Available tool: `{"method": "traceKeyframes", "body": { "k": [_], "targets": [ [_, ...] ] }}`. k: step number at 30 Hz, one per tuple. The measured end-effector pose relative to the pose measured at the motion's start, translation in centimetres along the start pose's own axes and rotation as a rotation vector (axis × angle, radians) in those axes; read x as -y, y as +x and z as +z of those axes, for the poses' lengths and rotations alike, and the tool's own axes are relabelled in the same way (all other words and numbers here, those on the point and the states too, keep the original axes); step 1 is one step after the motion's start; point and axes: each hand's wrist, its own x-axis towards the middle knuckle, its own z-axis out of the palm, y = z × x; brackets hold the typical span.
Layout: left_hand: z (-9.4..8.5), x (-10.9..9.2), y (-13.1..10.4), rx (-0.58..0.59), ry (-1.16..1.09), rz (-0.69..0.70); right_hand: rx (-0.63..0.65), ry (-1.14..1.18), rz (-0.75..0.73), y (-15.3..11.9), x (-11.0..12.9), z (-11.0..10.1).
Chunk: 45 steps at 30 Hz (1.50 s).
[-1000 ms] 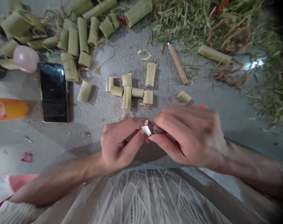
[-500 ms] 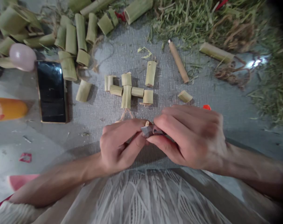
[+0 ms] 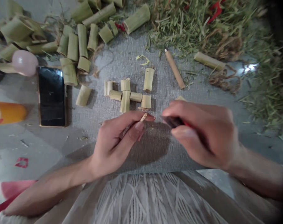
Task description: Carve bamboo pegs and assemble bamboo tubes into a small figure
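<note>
My left hand [image 3: 120,140] pinches a thin pale stick [image 3: 143,117], probably bamboo, between thumb and forefinger. To its right, my right hand [image 3: 202,133] is wrapped round a cutter knife [image 3: 172,121]; its dark blade end is blurred and points left, apart from the stick. A bit of red shows under the fingers. Just beyond my hands, short bamboo pieces lie in a cross-like figure [image 3: 125,101]. A bamboo piece with a hole [image 3: 148,79] lies beside it. Another small piece [image 3: 180,98] is partly hidden behind my right hand.
Several bamboo tubes [image 3: 72,46] lie at the back left, near a phone [image 3: 51,96], a pinkish round object [image 3: 25,63] and an orange bottle-like object [image 3: 9,112]. A wooden-handled tool [image 3: 174,69] lies right of centre. Green shavings [image 3: 178,25] and twine [image 3: 223,81] spread at the right.
The cutter knife has moved right, away from the stick, with my right hand. My left hand has shifted slightly left, and the stick now shows more. The view has tilted a little.
</note>
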Motion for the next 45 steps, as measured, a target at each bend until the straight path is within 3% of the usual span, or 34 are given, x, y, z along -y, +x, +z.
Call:
{"method": "traceKeyframes", "body": {
  "k": [3, 5, 7, 11, 26, 31, 36, 40, 45],
  "targets": [
    [-0.7, -0.4, 0.2, 0.087, -0.041, -0.092, 0.014, 0.351, 0.377, 0.3, 1.0, -1.2],
    [-1.0, -0.7, 0.2, 0.116, -0.135, -0.138, 0.017, 0.548, 0.449, 0.4, 1.2, -1.3],
    [-1.1, -1.0, 0.3, 0.138, -0.227, -0.159, 0.074, 0.639, 0.454, 0.5, 1.0, -1.1],
    [-1.2, -1.4, 0.3, 0.161, -0.252, -0.140, 0.154, 0.608, 0.432, 0.5, 0.5, -0.3],
    [-1.1, -1.6, 0.4, 0.123, -0.028, -0.035, 0.234, 0.578, 0.439, 0.1, 0.7, 0.4],
    [-1.0, -1.7, 0.6, 0.118, 0.147, 0.030, 0.206, 0.456, 0.432, 0.2, 1.0, 0.7],
    [-1.1, -2.0, 0.5, 0.150, 0.306, 0.093, 0.269, 0.417, 0.489, 0.5, 1.4, 0.6],
    [-1.0, -1.9, 0.4, 0.185, 0.312, 0.117, 0.317, 0.412, 0.492, 0.7, 1.4, 0.5],
    [-0.9, -1.7, 0.4, 0.133, 0.268, 0.111, 0.327, 0.495, 0.524, 0.4, 0.9, 0.5]
  ]
}}
